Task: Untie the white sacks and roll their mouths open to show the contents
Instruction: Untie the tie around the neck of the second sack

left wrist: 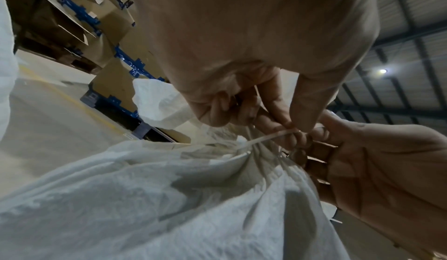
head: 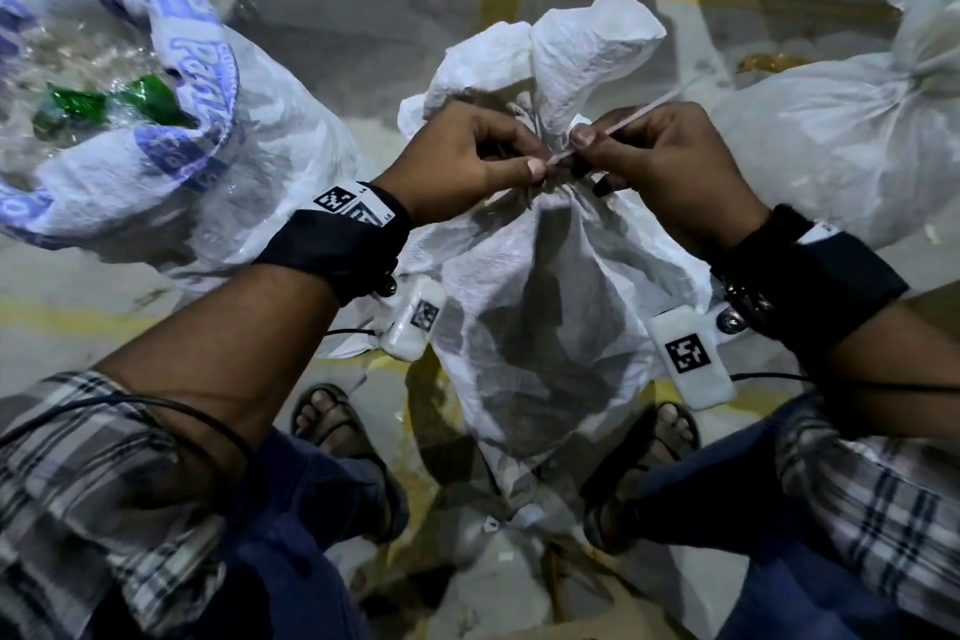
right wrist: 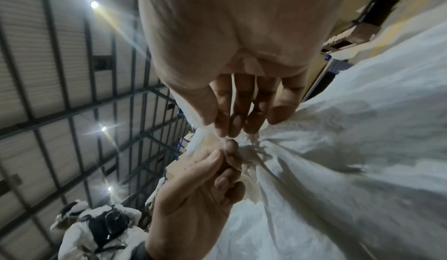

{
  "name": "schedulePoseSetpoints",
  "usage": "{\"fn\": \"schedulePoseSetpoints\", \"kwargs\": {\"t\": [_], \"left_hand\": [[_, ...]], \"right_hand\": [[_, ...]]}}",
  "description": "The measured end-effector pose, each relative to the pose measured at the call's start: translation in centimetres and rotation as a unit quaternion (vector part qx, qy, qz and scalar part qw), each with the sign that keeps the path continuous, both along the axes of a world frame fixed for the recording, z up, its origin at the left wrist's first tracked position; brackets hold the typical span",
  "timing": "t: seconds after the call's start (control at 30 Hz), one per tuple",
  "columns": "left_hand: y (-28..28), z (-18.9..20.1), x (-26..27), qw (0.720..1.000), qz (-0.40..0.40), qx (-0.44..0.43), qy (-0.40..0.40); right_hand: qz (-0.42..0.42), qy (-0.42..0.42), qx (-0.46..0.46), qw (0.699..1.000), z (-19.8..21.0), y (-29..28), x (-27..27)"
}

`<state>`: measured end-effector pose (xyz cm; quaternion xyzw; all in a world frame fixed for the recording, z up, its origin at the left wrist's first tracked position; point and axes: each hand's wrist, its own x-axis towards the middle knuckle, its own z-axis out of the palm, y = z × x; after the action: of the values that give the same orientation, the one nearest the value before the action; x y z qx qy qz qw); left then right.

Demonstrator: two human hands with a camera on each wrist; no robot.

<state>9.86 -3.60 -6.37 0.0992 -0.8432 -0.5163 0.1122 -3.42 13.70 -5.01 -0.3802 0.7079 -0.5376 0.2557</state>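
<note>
The middle white sack (head: 540, 286) stands tied between the person's feet. The left hand (head: 467, 161) and right hand (head: 654, 161) both pinch its white string (head: 613, 125). The open sack (head: 171, 120) on the left holds clear plastic and green scraps (head: 98, 107). Another tied sack (head: 831, 130) sits right.

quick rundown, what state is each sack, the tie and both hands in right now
middle sack: neck bunched, still tied
tie strip: around the neck, loose end pulled up
left hand: pinches the tie strip
right hand: pinches the tie strip
left sack: mouth rolled open, clear plastic showing
right sack: tied shut
</note>
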Motion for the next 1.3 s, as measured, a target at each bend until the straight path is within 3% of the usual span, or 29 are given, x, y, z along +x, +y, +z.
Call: {"fn": "schedulePoseSetpoints", "kwargs": {"t": [0.17, 0.63, 1.07, 1.3], "left_hand": [[0.3, 0.2, -0.2, 0.999, 0.023, 0.031, 0.005], [0.2, -0.3, 0.0, 0.996, 0.040, 0.074, -0.006], [0.4, -0.6, 0.1, 0.996, 0.066, 0.055, -0.018], [0.7, -0.6, -0.3, 0.994, 0.093, 0.055, -0.013]], "right_hand": [[0.024, -0.087, -0.028, 0.996, 0.2, 0.4, -0.6], [0.019, -0.150, -0.043, 0.988, 0.5, 0.0, 0.0], [0.048, -0.012, -0.041, 0.998, -0.2, -0.4, 0.5], [0.098, 0.170, 0.028, 0.980, -1.0, -0.3, 1.2]]}}
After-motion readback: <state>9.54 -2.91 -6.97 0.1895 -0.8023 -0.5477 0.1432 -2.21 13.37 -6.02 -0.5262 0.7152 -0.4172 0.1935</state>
